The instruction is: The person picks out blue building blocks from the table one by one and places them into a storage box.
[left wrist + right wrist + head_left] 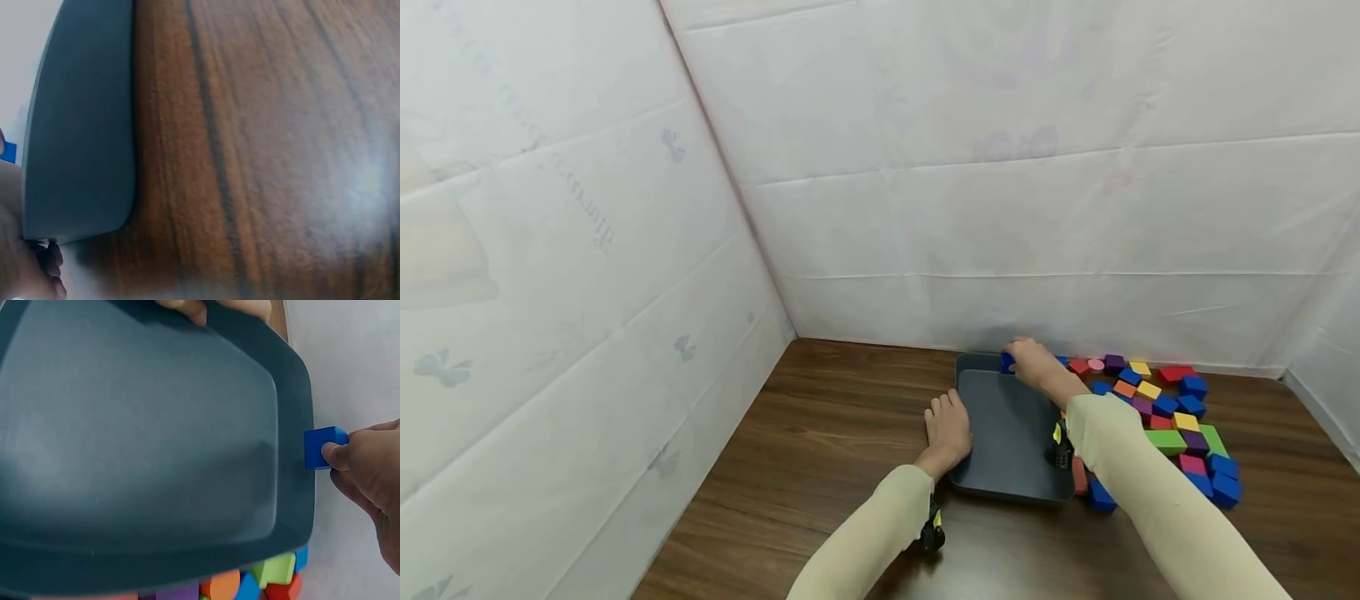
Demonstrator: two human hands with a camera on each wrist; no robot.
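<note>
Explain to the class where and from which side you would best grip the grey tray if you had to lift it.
Probably grip the grey tray by its raised rim on the two long sides, coming from left and right. The left hand already rests at the left edge; the right hand pinches a blue cube at the far rim. Coloured blocks crowd the right side, so that approach looks tighter.

Blue block point(320, 447), grey tray point(137, 444)
</note>
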